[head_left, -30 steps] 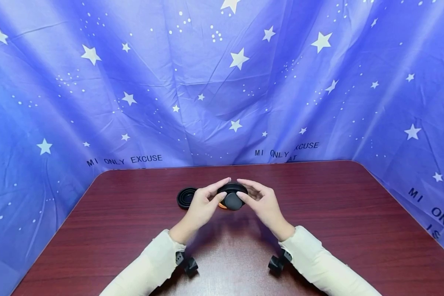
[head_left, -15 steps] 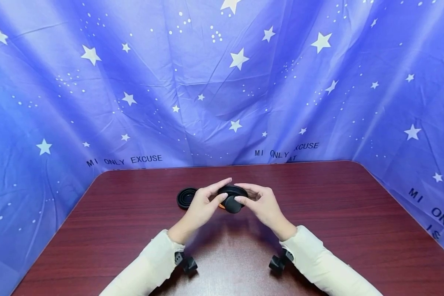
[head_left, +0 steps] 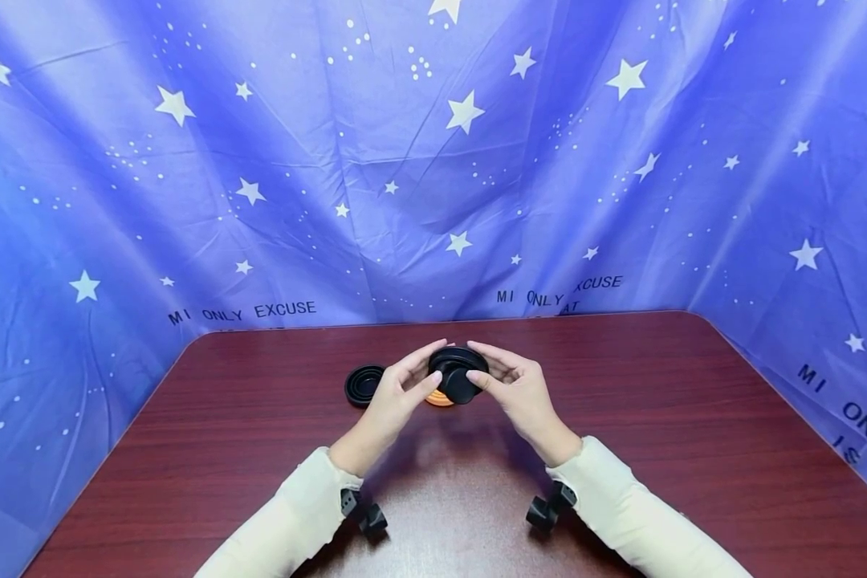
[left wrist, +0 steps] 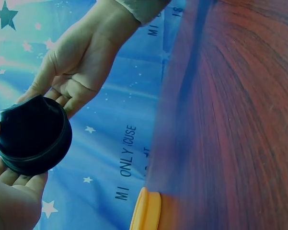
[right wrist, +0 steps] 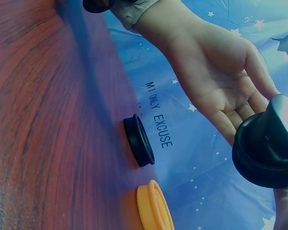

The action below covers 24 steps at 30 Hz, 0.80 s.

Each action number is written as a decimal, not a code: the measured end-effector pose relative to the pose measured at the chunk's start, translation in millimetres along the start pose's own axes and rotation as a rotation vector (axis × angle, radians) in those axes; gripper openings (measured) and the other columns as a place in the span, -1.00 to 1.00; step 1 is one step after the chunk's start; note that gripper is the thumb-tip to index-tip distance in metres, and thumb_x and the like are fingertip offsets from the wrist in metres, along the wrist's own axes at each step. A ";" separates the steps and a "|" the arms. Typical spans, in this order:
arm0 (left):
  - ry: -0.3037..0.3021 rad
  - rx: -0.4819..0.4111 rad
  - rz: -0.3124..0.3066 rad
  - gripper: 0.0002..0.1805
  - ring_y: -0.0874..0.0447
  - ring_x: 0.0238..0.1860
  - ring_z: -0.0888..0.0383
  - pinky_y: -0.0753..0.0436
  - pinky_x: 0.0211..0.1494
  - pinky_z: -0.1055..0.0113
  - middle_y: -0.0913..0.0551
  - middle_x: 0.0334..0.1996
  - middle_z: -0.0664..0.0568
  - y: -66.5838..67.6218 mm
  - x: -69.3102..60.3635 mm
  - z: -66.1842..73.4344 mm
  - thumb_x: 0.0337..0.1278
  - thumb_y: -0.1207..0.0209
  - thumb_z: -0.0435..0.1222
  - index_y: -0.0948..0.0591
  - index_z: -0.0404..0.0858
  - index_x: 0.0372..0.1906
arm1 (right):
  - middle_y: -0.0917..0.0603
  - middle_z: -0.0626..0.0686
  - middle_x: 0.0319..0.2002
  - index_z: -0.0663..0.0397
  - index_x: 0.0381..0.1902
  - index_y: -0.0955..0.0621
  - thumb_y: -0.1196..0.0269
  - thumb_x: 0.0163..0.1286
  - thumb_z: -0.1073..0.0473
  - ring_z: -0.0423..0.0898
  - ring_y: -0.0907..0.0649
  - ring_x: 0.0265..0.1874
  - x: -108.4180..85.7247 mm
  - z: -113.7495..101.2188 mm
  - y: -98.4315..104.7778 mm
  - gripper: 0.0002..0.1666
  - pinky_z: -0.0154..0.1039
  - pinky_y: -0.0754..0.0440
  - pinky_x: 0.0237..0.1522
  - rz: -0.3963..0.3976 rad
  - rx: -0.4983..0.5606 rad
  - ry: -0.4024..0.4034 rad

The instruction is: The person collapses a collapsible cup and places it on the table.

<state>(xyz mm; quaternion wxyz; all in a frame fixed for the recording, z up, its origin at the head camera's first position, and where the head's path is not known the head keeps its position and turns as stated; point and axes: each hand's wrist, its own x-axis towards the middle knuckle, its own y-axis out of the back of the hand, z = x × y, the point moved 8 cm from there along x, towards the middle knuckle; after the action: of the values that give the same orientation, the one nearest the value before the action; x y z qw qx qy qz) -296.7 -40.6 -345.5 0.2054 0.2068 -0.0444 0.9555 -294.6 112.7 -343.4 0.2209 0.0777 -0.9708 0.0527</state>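
Note:
Both hands hold a black round, shallow, cup-like piece (head_left: 459,354) with a flat disc (head_left: 460,387) at its near side, raised above the table. My left hand (head_left: 393,401) pinches its left edge between thumb and fingers. At the opposite edge, my right hand (head_left: 522,399) grips it the same way, thumb by the disc. In the right wrist view the black piece (right wrist: 263,153) shows a smooth rim and a raised, glossy part. Below it on the table lies an orange ringed disc (head_left: 439,398), partly hidden. Beside my left hand sits a black dish with concentric rings (head_left: 364,386).
The dark red wooden table (head_left: 260,449) reaches back to a blue star-patterned curtain (head_left: 405,160), which also hangs at both sides. A small black device is strapped at each wrist, the left device (head_left: 364,515) and the right device (head_left: 547,510).
The black piece dipped slightly, then rose and shifted a little right, tilting to show more of its inside. More of the orange disc shows. My right fingers have shifted along the rim.

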 end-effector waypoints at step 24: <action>-0.072 0.123 0.042 -0.55 -0.57 0.05 0.24 -0.57 0.00 0.45 -0.51 0.13 -0.30 6.1 1.6 2.4 0.17 -0.12 -0.54 -0.46 -0.45 0.20 | -0.72 0.00 -0.14 0.37 0.10 -0.54 -0.34 0.14 0.39 -0.19 -0.68 -0.15 -2.3 4.0 -7.0 -0.47 -0.35 -0.62 -0.12 -0.050 -0.046 -0.030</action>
<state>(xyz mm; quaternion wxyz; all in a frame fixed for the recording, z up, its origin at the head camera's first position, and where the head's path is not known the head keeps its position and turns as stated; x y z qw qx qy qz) -299.7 -46.0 -342.7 0.1704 0.2522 0.0026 0.9526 -293.0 105.5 -347.6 0.2092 0.0978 -0.9727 0.0235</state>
